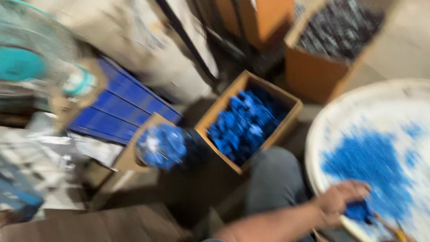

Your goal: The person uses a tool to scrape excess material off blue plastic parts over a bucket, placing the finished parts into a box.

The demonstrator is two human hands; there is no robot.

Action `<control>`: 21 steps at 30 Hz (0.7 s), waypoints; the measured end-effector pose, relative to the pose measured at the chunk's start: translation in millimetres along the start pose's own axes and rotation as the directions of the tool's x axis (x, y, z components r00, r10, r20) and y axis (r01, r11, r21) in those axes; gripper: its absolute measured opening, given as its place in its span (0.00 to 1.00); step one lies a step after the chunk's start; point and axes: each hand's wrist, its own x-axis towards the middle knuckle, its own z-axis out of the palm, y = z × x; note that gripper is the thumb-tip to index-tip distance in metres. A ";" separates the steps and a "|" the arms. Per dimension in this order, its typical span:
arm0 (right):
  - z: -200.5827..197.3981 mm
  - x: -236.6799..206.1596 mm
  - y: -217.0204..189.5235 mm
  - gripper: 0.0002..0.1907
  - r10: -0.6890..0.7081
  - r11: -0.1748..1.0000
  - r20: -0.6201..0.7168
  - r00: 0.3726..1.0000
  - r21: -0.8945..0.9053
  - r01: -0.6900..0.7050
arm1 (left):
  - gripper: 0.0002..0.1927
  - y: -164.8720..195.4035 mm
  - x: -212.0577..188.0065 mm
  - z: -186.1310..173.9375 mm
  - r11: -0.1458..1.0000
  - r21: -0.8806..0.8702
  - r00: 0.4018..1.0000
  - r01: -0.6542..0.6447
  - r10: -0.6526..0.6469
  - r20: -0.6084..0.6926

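One of the hands (342, 199), at four o'clock, clutches blue pieces (358, 210) at the round worktop's (322, 121) rim; some could spill off; other unseen

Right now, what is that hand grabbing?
The hand closes on a clump of small blue pieces at the round white tray. The blur hides the exact grip.
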 end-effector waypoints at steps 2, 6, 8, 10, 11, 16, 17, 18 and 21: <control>-23.5 -12.8 13.3 0.23 -0.142 0.979 0.001 0.990 -0.146 0.141 | 0.12 -4.0 -1.5 -0.8 0.998 0.008 0.996 0.057 -0.056 -0.066; -40.8 -50.5 9.4 0.24 -0.341 0.868 0.156 0.927 -0.326 0.374 | 0.09 -14.7 -1.3 -6.3 0.963 0.236 0.978 0.129 -0.085 -0.190; -26.1 -65.7 -10.9 0.23 -0.364 0.804 0.198 0.910 -0.427 0.414 | 0.07 -17.3 -0.5 -9.0 0.899 0.405 0.963 0.166 -0.059 -0.264; -6.4 -79.3 -37.2 0.20 -0.379 0.733 0.175 0.909 -0.543 0.410 | 0.06 -17.9 0.7 -10.4 0.753 0.634 0.957 0.175 0.022 -0.290; 5.0 -81.9 -49.4 0.18 -0.316 0.681 0.152 0.936 -0.651 0.335 | 0.06 -18.0 0.2 -10.5 0.630 0.758 0.961 0.169 0.067 -0.270; 25.7 -105.3 -82.4 0.16 -0.340 0.570 0.226 0.913 -0.722 0.391 | 0.07 -7.0 -16.4 -2.7 0.570 0.796 0.949 0.204 0.085 -0.305; 27.3 -108.1 -83.8 0.14 -0.367 0.546 0.258 0.894 -0.718 0.431 | 0.07 -3.3 -19.7 2.1 0.633 0.746 0.948 0.208 0.059 -0.313; 28.5 -110.3 -85.4 0.13 -0.389 0.521 0.297 0.872 -0.709 0.475 | 0.08 -0.8 -23.1 8.4 0.596 0.778 0.949 0.201 0.077 -0.304; 33.8 -115.1 -91.0 0.10 -0.443 0.485 0.341 0.829 -0.687 0.542 | 0.09 8.2 -28.5 27.9 0.502 0.843 0.948 0.194 0.127 -0.293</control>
